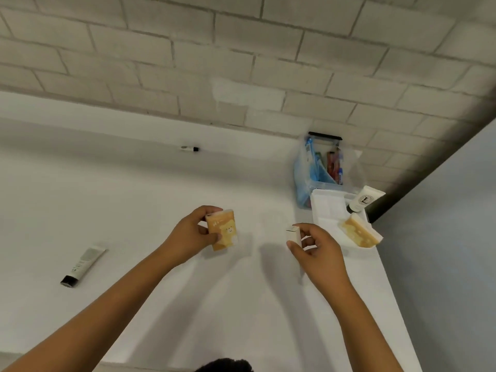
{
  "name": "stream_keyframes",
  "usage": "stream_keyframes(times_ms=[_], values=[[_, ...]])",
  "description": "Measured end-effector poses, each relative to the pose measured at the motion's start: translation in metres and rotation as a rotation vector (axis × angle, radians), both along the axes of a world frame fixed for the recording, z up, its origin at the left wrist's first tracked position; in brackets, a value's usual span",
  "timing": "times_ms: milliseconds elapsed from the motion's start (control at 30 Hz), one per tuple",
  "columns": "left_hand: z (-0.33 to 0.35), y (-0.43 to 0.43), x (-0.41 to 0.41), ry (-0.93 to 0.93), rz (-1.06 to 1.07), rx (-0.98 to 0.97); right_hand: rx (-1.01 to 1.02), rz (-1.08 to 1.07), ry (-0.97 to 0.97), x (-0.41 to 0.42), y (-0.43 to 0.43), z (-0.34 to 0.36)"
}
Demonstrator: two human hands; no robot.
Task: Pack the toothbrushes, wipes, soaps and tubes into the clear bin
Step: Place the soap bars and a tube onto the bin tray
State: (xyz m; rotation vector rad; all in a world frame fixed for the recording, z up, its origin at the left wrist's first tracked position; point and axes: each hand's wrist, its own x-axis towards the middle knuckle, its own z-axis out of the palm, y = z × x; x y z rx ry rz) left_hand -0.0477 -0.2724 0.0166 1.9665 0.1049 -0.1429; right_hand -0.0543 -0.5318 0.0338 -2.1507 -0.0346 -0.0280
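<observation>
Partly packed: toothbrushes (334, 165) in clear bin (355, 169) at far right; orange wipes pack (222, 233) gripped by left hand (198, 234), small white box (293, 234) pinched by right hand (319, 251); grey tube (83, 265) unpacked on table (161, 183).

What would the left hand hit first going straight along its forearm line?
Likely the clear bin, near its blue pouch. The left hand, gripping the orange pack, points up-right over the table; depth is unclear, so it may pass just left of it.
</observation>
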Motion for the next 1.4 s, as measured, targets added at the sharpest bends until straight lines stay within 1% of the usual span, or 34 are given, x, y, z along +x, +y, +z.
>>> stream_keyframes(times_ms=[200, 300, 433, 567, 633, 700, 933, 1067, 1233, 1400], values=[[0.03, -0.078, 0.037, -0.105, -0.169, -0.065, -0.031, -0.132, -0.01, -0.009, -0.053, 0.004], [0.045, -0.118, 0.052, -0.212, -0.271, -0.012, -0.009, -0.175, -0.004, -0.014, -0.073, 0.002], [0.058, -0.169, 0.07, -0.294, -0.449, 0.125, 0.014, -0.226, -0.005, -0.021, -0.097, 0.002], [0.053, -0.203, 0.083, -0.39, -0.603, 0.371, 0.02, -0.261, -0.016, -0.023, -0.112, 0.003], [0.05, -0.215, 0.087, -0.393, -0.656, 0.468, 0.033, -0.284, -0.009, -0.023, -0.121, 0.001], [0.044, -0.225, 0.089, -0.38, -0.686, 0.513, 0.045, -0.3, -0.003, -0.022, -0.129, -0.001], [0.023, -0.247, 0.094, -0.368, -0.706, 0.558, 0.034, -0.288, 0.006, -0.018, -0.143, -0.004], [0.014, -0.247, 0.095, -0.364, -0.536, 0.458, -0.012, -0.269, 0.021, -0.014, -0.144, 0.0], [0.008, -0.239, 0.093, -0.366, -0.313, 0.47, -0.078, -0.225, 0.013, 0.0, -0.135, 0.01], [-0.001, -0.232, 0.093, -0.305, -0.257, 0.478, -0.145, -0.158, 0.009, 0.025, -0.112, 0.023]])
